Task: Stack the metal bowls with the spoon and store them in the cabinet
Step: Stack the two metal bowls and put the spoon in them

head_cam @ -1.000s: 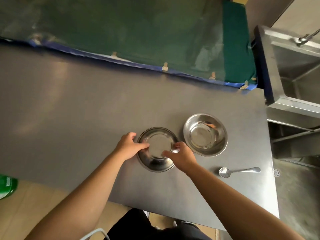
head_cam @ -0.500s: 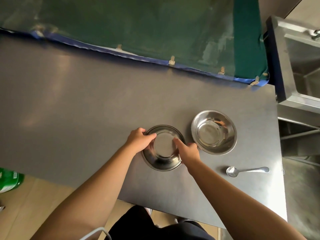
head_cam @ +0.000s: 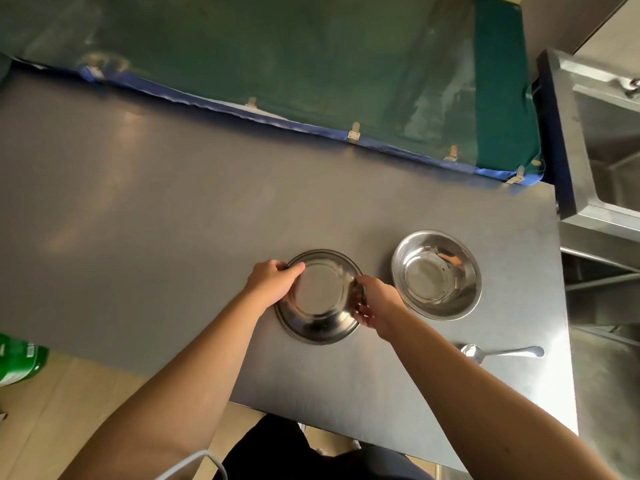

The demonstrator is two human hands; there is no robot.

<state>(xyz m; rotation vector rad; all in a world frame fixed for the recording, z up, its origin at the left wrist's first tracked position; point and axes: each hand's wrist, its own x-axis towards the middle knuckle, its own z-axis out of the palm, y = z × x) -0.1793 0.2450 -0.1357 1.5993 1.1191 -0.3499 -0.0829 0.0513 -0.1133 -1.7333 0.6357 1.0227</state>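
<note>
I am leaning over the steel table (head_cam: 173, 220), both forearms reaching forward. My left hand (head_cam: 273, 282) is gripping the left rim of the shallow bowl (head_cam: 320, 299) — thumb curled over the edge — while my right hand (head_cam: 375, 303) is pinching its right rim. The deeper bowl (head_cam: 437, 276) is sitting just beside, to the right, apart. The spoon (head_cam: 498, 352) is lying nearer me, by my right forearm. The green bottle (head_cam: 19, 360)'s label is too blurred to read.

1. Left hand (head_cam: 273, 282) was curled, thumb extended rightward, gripping with the forearm bare.
2. Right hand (head_cam: 375, 301) was pinched closed, fingers tucked under, its bare forearm angled in.
</note>
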